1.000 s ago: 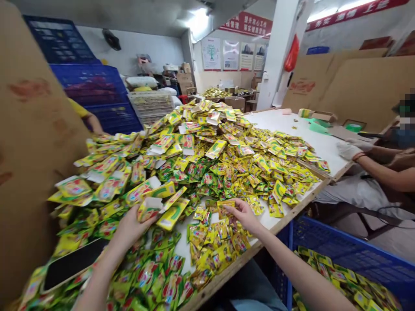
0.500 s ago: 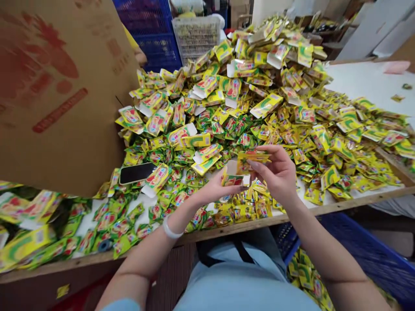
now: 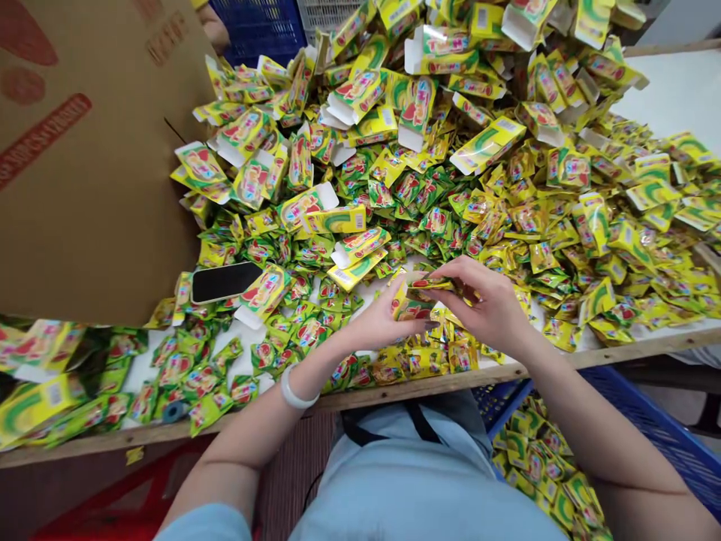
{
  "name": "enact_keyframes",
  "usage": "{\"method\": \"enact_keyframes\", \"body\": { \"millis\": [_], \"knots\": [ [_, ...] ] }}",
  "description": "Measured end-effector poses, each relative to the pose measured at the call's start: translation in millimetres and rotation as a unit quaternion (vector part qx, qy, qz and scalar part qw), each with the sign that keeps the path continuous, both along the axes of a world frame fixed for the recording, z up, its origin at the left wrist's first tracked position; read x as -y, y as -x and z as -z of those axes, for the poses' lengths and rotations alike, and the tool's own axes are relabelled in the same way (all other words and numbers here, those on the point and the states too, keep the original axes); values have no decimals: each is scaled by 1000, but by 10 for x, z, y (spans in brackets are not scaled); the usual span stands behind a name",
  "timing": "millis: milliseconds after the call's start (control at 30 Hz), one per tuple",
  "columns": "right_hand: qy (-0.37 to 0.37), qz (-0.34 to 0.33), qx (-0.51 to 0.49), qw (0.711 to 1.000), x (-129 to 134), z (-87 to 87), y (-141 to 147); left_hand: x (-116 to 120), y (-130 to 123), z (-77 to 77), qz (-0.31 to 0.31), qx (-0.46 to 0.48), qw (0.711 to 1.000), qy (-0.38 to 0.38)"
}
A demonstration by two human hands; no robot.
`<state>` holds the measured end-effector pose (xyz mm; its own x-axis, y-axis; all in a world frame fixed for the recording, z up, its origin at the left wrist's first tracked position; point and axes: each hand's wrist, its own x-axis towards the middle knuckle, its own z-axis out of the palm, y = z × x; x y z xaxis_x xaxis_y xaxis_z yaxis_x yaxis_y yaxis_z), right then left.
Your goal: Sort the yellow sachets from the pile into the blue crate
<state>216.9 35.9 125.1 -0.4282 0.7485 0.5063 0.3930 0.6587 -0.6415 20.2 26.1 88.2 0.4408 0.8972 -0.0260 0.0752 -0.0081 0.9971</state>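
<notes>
My left hand (image 3: 378, 319), with a white band at the wrist, is closed around a small open yellow box (image 3: 401, 300) near the table's front edge. My right hand (image 3: 485, 304) pinches a green and red sachet (image 3: 429, 285) at the box's opening. Part of the box is hidden by my left fingers. Small yellow sachets (image 3: 420, 361) lie beneath both hands. Just behind them, a yellow and green box (image 3: 357, 269) rests among green sachets (image 3: 307, 334).
A heap of boxes and sachets (image 3: 394, 135) covers the table. At left stand a large carton (image 3: 107, 195) and a black phone (image 3: 225, 282). A blue crate (image 3: 647, 436) is below the wooden edge (image 3: 636, 350). Another person's hand (image 3: 214, 28) shows behind the carton.
My right hand has brought a sachet down to the box's opening, where a yellow sachet was held higher before. The view has shifted closer over the heap.
</notes>
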Motion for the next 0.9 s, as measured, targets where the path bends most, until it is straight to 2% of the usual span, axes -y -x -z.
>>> {"method": "enact_keyframes", "body": {
  "millis": [167, 267, 333, 433, 567, 633, 767, 833, 900],
  "knots": [
    [8, -11, 72, 997, 34, 4, 20, 7, 46, 43, -1, -25, 999, -32],
    [74, -73, 71, 992, 61, -19, -45, 37, 79, 65, 27, -37, 998, -31],
    [99, -90, 56, 989, 85, 15, -89, 67, 83, 93, 45, -40, 998, -21],
    [33, -52, 64, 996, 171, 154, -114, 115, 62, 142, 58, -51, 997, -4],
    [-57, 44, 113, 991, 298, 295, -128, 152, 28, 150, 63, -54, 996, 14],
    [-42, 58, 106, 992, 324, 303, -152, 163, 14, 134, 64, -54, 996, 24],
    [57, 4, 92, 994, 406, 359, -136, 215, -60, 136, 61, -65, 996, 26],
    [71, 32, 95, 992, 484, 425, -111, 257, -139, 139, 61, -72, 995, 14],
    [75, 48, 89, 992, 533, 451, -186, 289, -225, 118, 87, -73, 993, -8]
  ]
}}
